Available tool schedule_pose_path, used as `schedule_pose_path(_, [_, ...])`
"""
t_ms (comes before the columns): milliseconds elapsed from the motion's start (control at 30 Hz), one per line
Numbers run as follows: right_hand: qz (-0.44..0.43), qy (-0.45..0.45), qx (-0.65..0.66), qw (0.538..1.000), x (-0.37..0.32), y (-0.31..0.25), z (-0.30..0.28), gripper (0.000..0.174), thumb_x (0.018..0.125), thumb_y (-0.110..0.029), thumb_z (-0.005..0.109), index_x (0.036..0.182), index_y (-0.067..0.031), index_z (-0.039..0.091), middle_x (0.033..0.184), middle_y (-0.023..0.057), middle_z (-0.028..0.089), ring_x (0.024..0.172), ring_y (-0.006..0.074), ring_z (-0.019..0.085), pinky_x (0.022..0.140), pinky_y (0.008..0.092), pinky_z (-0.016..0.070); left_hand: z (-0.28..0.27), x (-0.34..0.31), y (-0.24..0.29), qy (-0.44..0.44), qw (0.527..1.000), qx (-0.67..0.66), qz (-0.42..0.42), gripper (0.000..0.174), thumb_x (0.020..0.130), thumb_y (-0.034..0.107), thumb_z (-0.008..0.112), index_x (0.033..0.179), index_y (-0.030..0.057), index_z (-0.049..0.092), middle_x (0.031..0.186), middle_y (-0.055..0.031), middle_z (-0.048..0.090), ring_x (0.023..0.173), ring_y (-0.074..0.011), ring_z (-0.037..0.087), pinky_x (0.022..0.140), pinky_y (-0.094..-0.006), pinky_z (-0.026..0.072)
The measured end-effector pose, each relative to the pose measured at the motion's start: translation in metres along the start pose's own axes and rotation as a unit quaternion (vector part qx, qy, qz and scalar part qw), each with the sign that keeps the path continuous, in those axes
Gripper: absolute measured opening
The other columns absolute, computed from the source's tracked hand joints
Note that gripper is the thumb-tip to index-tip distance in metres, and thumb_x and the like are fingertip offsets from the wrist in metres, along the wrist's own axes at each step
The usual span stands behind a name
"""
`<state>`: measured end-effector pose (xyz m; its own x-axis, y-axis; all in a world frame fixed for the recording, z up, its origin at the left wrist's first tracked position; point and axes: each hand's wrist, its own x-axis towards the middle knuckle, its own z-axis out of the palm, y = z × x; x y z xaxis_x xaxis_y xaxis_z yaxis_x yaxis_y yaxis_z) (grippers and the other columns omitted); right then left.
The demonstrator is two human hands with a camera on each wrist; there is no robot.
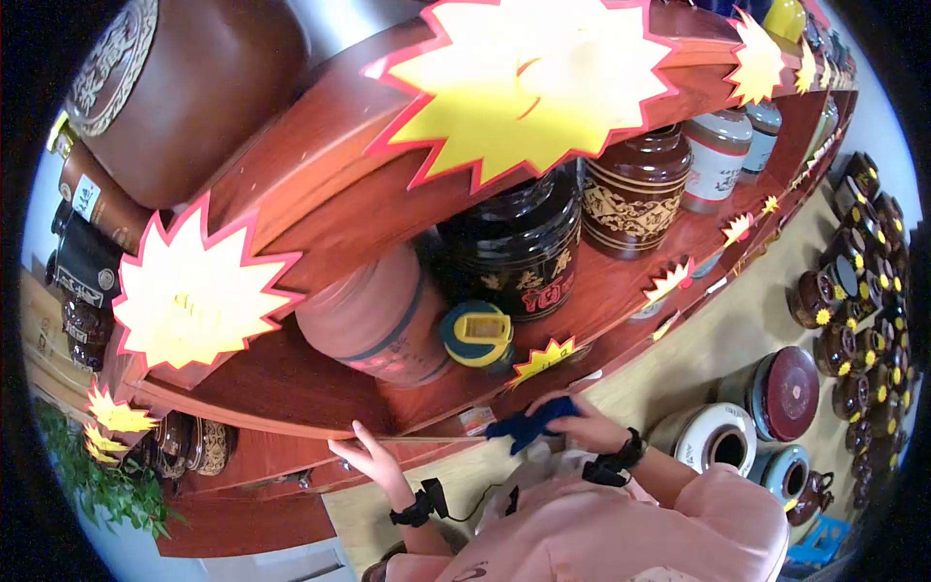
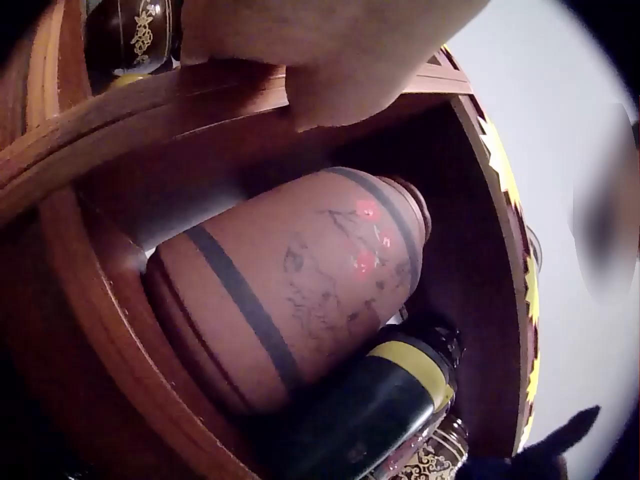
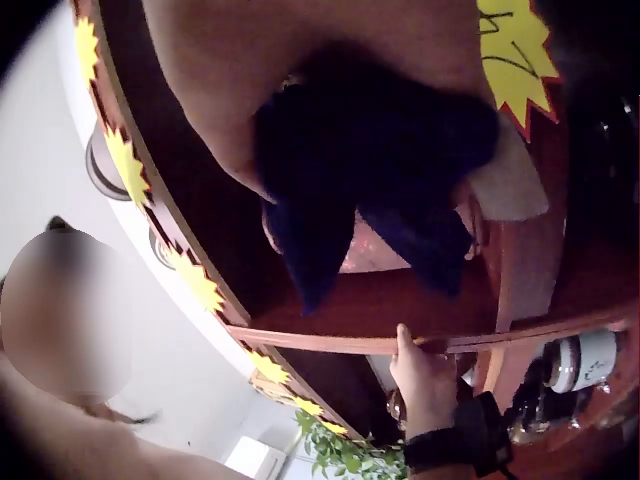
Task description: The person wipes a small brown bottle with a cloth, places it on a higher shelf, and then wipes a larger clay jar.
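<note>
My right hand (image 1: 592, 427) holds a dark blue cloth (image 1: 529, 425) in front of the wooden shelf unit. Loose ends of the cloth (image 3: 320, 240) hang below the fingers in the right wrist view. Farther left, my left hand (image 1: 376, 464) rests at the edge of a shelf board (image 1: 281, 424), thumb and fingers spread apart. On the shelf above it stands a pinkish-brown jar (image 2: 300, 270) with dark bands and red painted flowers. Beside that jar is a container with a blue-and-yellow lid (image 1: 477, 335).
A black jar (image 1: 514, 242) and a patterned brown jar (image 1: 635, 189) share the shelf. Starburst price cards (image 1: 199, 291) stick out from the shelf edges. Large jars (image 1: 713, 436) stand on the floor to the right. A green plant (image 1: 97, 475) is at the lower left.
</note>
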<state>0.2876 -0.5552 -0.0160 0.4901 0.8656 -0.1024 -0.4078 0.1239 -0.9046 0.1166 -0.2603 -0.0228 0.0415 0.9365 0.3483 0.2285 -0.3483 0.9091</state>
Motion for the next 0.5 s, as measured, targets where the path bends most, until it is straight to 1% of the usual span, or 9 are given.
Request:
schedule_pose_path(33, [-0.014, 0.026, 0.058, 0.998, -0.006, 0.005, 0.001, 0.038, 0.081, -0.015, 0.065, 0.116, -0.0011, 0.058, 0.112, 0.009, 0.061, 0.106, 0.0196, 0.058, 0.094, 0.033, 0.045, -0.004, 0.002, 0.006, -0.037, 0.999, -0.032, 0.002, 0.075, 0.094, 0.034, 0.059, 0.143, -0.0099, 0.022, 0.15, -0.0272, 0.025, 0.139, -0.0362, 0.025, 0.115, -0.0409, 0.0187])
schedule_pose_path(100, [-0.049, 0.075, 0.17, 0.981, -0.006, 0.007, 0.002, 0.043, 0.079, -0.023, 0.065, 0.116, -0.0011, 0.058, 0.111, 0.0102, 0.061, 0.106, 0.0218, 0.058, 0.092, 0.034, 0.0462, -0.001, 0.004, -0.006, -0.01, 0.999, -0.003, 0.04, 0.069, 0.095, 0.033, 0.059, 0.139, -0.0103, 0.028, 0.145, -0.0284, 0.031, 0.135, -0.0367, 0.031, 0.113, -0.0407, 0.0218])
schedule_pose_path(200, [-0.084, 0.18, 0.187, 0.962, -0.012, 0.012, 0.007, 0.051, 0.078, -0.035, 0.061, 0.116, -0.0005, 0.056, 0.108, 0.0122, 0.061, 0.099, 0.0246, 0.061, 0.085, 0.035, 0.0483, -0.008, -0.001, 0.013, -0.027, 0.998, 0.016, 0.047, 0.058, 0.095, 0.028, 0.06, 0.133, -0.0068, 0.034, 0.127, -0.0233, 0.045, 0.114, -0.0303, 0.044, 0.101, -0.0384, 0.0335])
schedule_pose_path(233, [-0.095, 0.163, 0.188, 0.964, -0.012, 0.017, 0.0, 0.051, 0.079, -0.034, 0.059, 0.116, -0.0003, 0.055, 0.11, 0.0141, 0.06, 0.099, 0.0257, 0.061, 0.086, 0.0369, 0.0486, -0.01, -0.001, 0.012, -0.041, 0.998, 0.023, 0.037, 0.057, 0.094, 0.026, 0.06, 0.133, -0.006, 0.034, 0.123, -0.0212, 0.047, 0.109, -0.0286, 0.046, 0.097, -0.0375, 0.0363])
schedule_pose_path(267, [-0.102, 0.173, 0.195, 0.96, -0.013, 0.015, -0.001, 0.05, 0.08, -0.034, 0.058, 0.117, 0.0, 0.055, 0.113, 0.0154, 0.06, 0.102, 0.027, 0.06, 0.089, 0.0384, 0.0478, -0.012, 0.0, 0.009, -0.066, 0.998, -0.014, 0.009, 0.053, 0.094, 0.022, 0.06, 0.131, -0.0048, 0.034, 0.111, -0.016, 0.05, 0.095, -0.0225, 0.048, 0.083, -0.0337, 0.0405])
schedule_pose_path(300, [-0.108, 0.184, 0.203, 0.956, -0.014, 0.013, -0.001, 0.05, 0.081, -0.034, 0.056, 0.118, 0.0003, 0.054, 0.115, 0.0168, 0.059, 0.105, 0.0282, 0.059, 0.091, 0.04, 0.047, -0.006, 0.001, 0.009, -0.034, 0.992, -0.033, 0.121, 0.049, 0.094, 0.02, 0.06, 0.128, -0.0044, 0.035, 0.101, -0.0115, 0.05, 0.085, -0.0173, 0.047, 0.072, -0.0307, 0.0402])
schedule_pose_path(367, [-0.109, 0.179, 0.233, 0.95, -0.01, 0.017, -0.01, 0.05, 0.082, -0.034, 0.054, 0.119, 0.0006, 0.054, 0.12, 0.0183, 0.058, 0.111, 0.0307, 0.057, 0.097, 0.0423, 0.044, -0.011, 0.004, 0.0, -0.06, 0.993, -0.021, 0.096, 0.045, 0.095, 0.019, 0.06, 0.126, -0.003, 0.036, 0.098, -0.0108, 0.05, 0.085, -0.0173, 0.047, 0.072, -0.0307, 0.0399])
schedule_pose_path(400, [-0.117, 0.165, 0.235, 0.951, -0.007, 0.014, -0.013, 0.051, 0.082, -0.033, 0.054, 0.119, 0.0007, 0.053, 0.122, 0.0199, 0.057, 0.114, 0.033, 0.056, 0.099, 0.0427, 0.0422, -0.011, 0.002, 0.008, -0.073, 0.993, -0.058, 0.067, 0.043, 0.095, 0.017, 0.059, 0.126, -0.0021, 0.036, 0.102, -0.0131, 0.05, 0.091, -0.0205, 0.048, 0.079, -0.0326, 0.0408])
schedule_pose_path(500, [-0.129, 0.138, 0.223, 0.956, -0.001, 0.004, -0.017, 0.053, 0.081, -0.035, 0.055, 0.12, 0.001, 0.053, 0.123, 0.0212, 0.056, 0.114, 0.0342, 0.055, 0.098, 0.0429, 0.0425, -0.008, 0.0, 0.016, -0.056, 0.992, -0.054, 0.098, 0.042, 0.095, 0.015, 0.059, 0.125, -0.0017, 0.035, 0.102, -0.0143, 0.049, 0.093, -0.0224, 0.047, 0.083, -0.0346, 0.0403])
